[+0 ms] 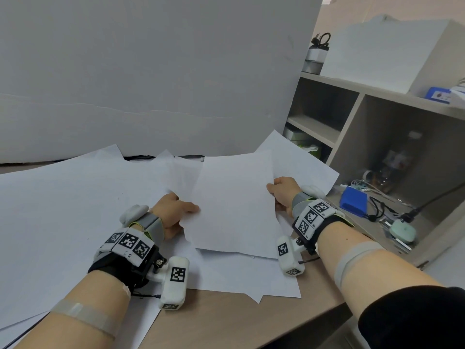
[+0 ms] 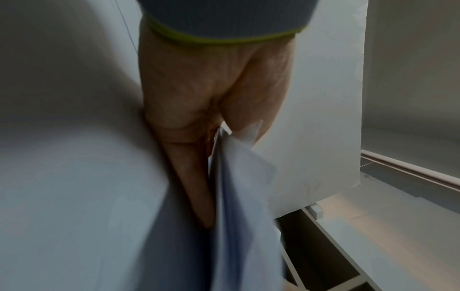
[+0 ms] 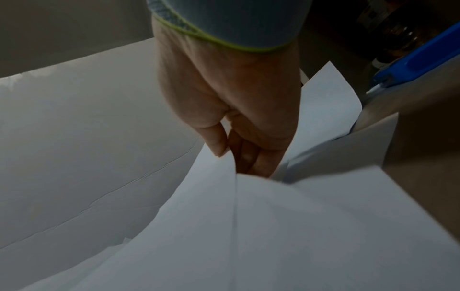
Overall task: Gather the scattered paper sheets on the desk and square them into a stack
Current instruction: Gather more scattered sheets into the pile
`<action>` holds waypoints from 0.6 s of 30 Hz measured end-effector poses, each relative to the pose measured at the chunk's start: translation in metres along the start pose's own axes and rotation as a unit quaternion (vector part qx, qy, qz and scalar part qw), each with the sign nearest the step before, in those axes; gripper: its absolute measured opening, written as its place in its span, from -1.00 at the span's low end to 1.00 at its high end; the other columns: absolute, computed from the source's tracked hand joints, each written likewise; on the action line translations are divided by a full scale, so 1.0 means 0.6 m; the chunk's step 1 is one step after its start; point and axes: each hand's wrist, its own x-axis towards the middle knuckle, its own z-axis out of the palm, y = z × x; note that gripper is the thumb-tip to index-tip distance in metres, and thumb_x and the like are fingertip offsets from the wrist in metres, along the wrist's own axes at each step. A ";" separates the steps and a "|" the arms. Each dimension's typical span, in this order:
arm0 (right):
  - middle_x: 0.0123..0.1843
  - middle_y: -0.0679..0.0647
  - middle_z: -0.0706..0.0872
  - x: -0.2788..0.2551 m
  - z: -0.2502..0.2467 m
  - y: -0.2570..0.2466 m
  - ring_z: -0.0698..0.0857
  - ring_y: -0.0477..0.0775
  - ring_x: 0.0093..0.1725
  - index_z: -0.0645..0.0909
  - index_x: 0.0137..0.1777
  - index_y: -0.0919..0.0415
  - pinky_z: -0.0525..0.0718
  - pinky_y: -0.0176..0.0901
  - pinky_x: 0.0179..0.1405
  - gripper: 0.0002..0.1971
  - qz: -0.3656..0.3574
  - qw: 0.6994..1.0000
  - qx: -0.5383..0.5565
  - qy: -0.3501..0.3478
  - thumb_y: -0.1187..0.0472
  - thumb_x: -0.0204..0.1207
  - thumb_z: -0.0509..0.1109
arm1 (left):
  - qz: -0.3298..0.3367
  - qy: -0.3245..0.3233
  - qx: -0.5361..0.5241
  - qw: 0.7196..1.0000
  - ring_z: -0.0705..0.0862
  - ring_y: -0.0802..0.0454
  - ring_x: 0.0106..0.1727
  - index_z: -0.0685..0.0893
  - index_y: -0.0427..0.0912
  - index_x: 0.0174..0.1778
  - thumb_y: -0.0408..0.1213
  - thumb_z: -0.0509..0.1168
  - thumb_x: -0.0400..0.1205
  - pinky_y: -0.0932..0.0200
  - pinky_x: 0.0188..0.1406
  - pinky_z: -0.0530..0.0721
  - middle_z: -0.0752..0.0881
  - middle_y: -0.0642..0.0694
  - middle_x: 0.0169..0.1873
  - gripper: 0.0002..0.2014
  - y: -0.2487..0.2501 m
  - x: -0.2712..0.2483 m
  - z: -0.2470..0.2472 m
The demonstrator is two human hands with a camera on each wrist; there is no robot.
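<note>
Over the wood-grain desk [image 1: 226,321] you've got a loose bundle of thin white sheets [image 1: 234,205], corners fanned unevenly. Your left hand [image 1: 173,212] pinches its left edge, thumb on top; your right hand [image 1: 284,192] grips the right edge. More flat sheets [image 1: 75,210] lie spread underneath.

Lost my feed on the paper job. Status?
Left hand and right hand pinch opposite edges of a gathered sheaf. Edges uneven, not squared. Loose sheets on desk. Nothing blocking.
</note>
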 end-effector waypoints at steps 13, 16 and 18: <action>0.14 0.21 0.50 0.008 -0.129 0.043 0.59 0.11 -0.23 0.43 0.45 0.34 0.67 -0.03 -0.35 -0.52 0.068 0.993 0.003 0.092 0.32 0.53 0.37 | 0.062 0.051 -0.010 0.997 0.78 -0.39 -0.01 0.57 -0.22 0.30 -0.60 0.36 0.59 -0.34 0.02 0.77 0.77 -0.31 0.06 -0.61 0.003 0.004 -0.001; 0.19 0.23 0.47 0.026 -0.162 0.065 0.58 0.15 -0.18 0.30 0.58 0.36 0.72 0.01 -0.24 -0.37 0.091 0.990 0.022 0.107 0.33 0.52 0.39 | 0.066 0.061 -0.025 0.996 0.77 -0.32 -0.05 0.56 -0.20 0.26 -0.58 0.34 0.62 -0.20 -0.04 0.77 0.76 -0.25 0.01 -0.66 0.002 0.008 0.002; 0.25 0.29 0.57 0.043 -0.172 0.068 0.61 0.19 -0.13 0.27 0.60 0.34 0.78 0.06 -0.10 -0.33 0.107 0.985 0.049 0.123 0.29 0.51 0.42 | 0.067 0.065 -0.032 0.995 0.78 -0.32 -0.01 0.56 -0.19 0.30 -0.57 0.34 0.62 -0.19 -0.05 0.77 0.76 -0.23 0.04 -0.63 0.000 0.012 -0.001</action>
